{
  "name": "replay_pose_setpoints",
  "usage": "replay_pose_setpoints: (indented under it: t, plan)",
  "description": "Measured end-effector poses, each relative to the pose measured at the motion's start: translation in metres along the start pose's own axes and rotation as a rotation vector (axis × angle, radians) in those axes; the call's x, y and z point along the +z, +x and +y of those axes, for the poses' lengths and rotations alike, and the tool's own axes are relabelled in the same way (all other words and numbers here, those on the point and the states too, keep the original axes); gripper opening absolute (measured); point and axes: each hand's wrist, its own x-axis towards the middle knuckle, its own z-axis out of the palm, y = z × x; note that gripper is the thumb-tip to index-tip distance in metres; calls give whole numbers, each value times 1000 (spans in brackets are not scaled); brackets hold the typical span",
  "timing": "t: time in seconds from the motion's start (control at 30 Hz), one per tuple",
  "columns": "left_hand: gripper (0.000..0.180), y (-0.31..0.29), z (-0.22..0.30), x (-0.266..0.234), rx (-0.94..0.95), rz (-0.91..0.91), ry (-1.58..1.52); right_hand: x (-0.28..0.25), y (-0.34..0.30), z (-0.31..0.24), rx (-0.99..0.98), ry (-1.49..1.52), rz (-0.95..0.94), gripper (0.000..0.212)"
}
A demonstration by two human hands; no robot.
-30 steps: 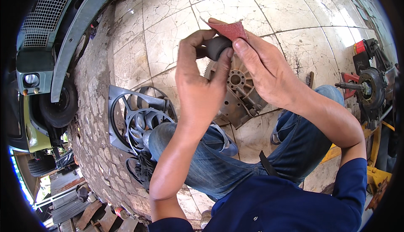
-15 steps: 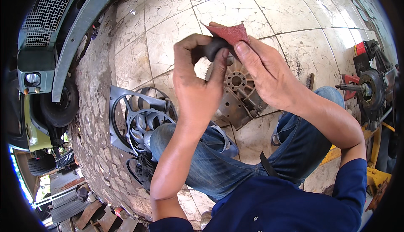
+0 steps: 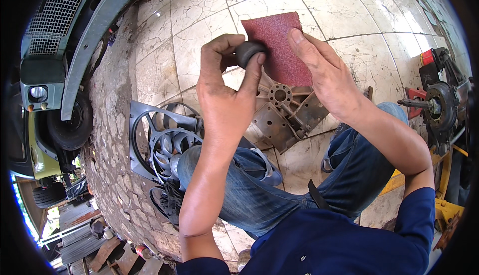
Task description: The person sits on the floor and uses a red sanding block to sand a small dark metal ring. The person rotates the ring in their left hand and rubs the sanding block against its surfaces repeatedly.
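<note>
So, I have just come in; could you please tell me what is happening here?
A person is working with bare hands above a tiled floor. The left hand holds a dark, rounded part between thumb and fingers. The right hand holds a red sheet, perhaps sandpaper, by its right edge. In this view the part overlaps the sheet; I cannot tell whether they touch. A metal assembly lies below, on the floor.

A vehicle repair workshop — vehicle front (image 3: 42, 78), tyre (image 3: 71, 134), fan shroud (image 3: 172, 119), metal part (image 3: 272, 124) on floor tiles (image 3: 199, 23).
</note>
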Motion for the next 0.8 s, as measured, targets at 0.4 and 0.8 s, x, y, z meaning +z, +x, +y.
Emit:
replay_pose_setpoints:
  t: [0.4,0.8]
  plan:
    - [37,-8,4,7,99,-182,83,-5,3,0,41,-67,-16,57]
    - [37,-1,2,2,-31,-18,-102,-2,2,5,4,-136,-29,58]
